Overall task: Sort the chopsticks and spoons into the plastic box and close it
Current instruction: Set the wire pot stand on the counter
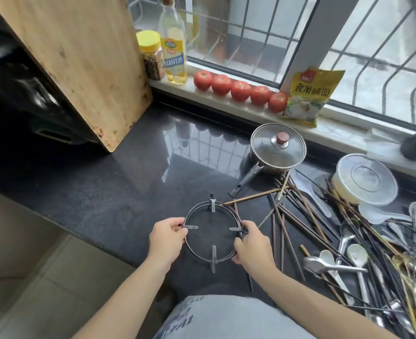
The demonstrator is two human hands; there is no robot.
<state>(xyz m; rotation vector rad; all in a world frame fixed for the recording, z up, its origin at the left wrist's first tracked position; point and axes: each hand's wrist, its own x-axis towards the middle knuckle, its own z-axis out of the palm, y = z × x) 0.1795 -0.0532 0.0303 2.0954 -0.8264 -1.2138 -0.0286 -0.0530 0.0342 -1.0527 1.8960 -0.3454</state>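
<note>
Both my hands hold a round black metal pot-stand ring [212, 207] over the dark counter. My left hand [169, 237] grips its left side and my right hand [251, 243] grips its right side. A heap of dark and bamboo chopsticks [292, 216] lies to the right of the ring. Metal and white spoons [329, 261] are mixed in with them at the far right. A clear plastic rice paddle [312, 195] lies among the chopsticks. No plastic box shows plainly in this view.
A small lidded saucepan [278, 148] stands behind the chopsticks. A round plastic-lidded bowl [364, 178] sits at the right. A wooden cutting board [80, 57] leans at the back left. Tomatoes [240, 90], an oil bottle [174, 42], a jar and a yellow packet [308, 94] line the sill.
</note>
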